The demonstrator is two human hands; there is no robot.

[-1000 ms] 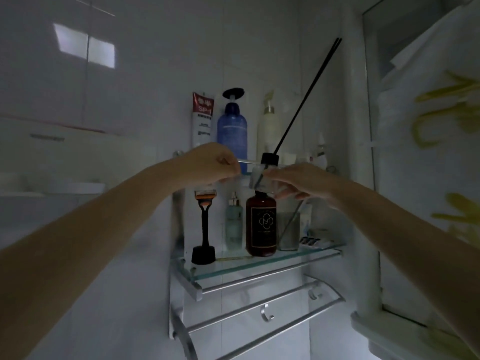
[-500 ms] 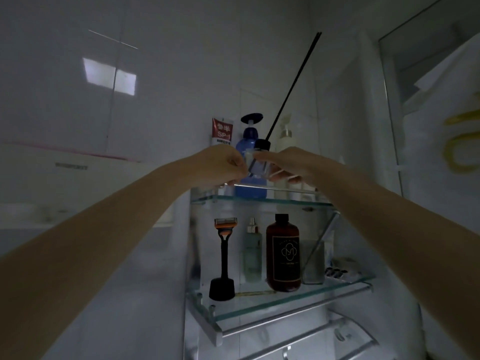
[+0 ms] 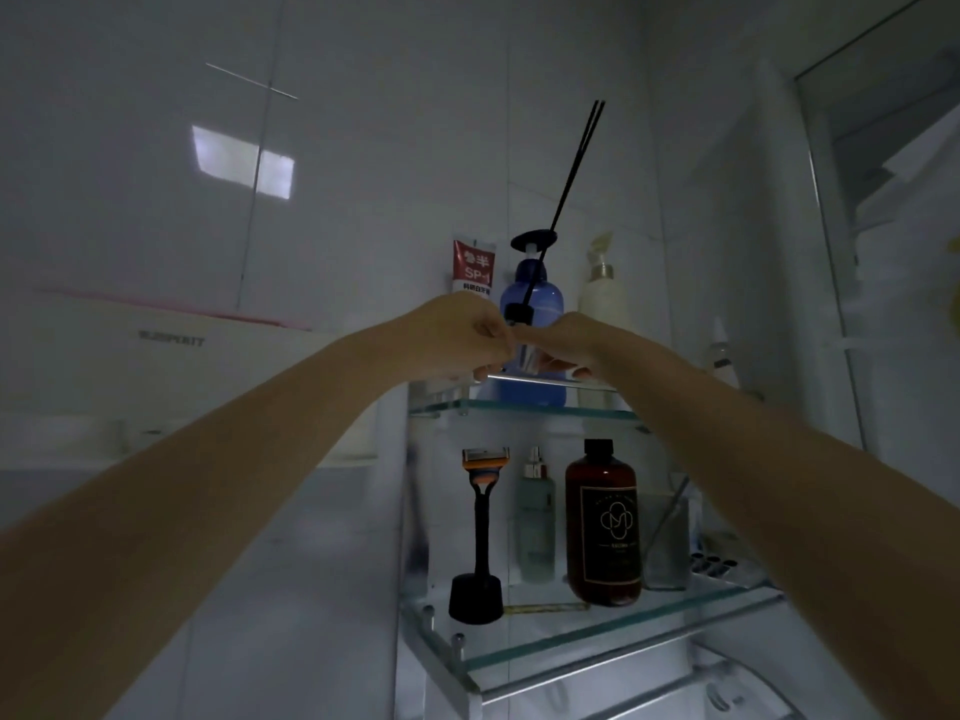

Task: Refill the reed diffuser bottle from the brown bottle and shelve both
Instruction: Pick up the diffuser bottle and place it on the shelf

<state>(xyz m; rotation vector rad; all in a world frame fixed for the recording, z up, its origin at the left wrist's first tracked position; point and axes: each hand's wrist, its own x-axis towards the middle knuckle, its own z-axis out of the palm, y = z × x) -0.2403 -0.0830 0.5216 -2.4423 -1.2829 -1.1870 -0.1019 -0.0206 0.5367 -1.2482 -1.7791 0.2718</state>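
Dim bathroom, glass shelf rack [image 3: 524, 406] at center-right. Two bare arms reach in from lower corners. Left hand [image 3: 457, 337] & right hand [image 3: 569, 341], fingers closed, pinch small clear diffuser bottle [image 3: 524, 356] at frame center, just above top shelf; black reeds [image 3: 566, 194] lean up-right. Brown bottle [image 3: 602, 522] stands upright on lower shelf, beside razor [image 3: 480, 532].
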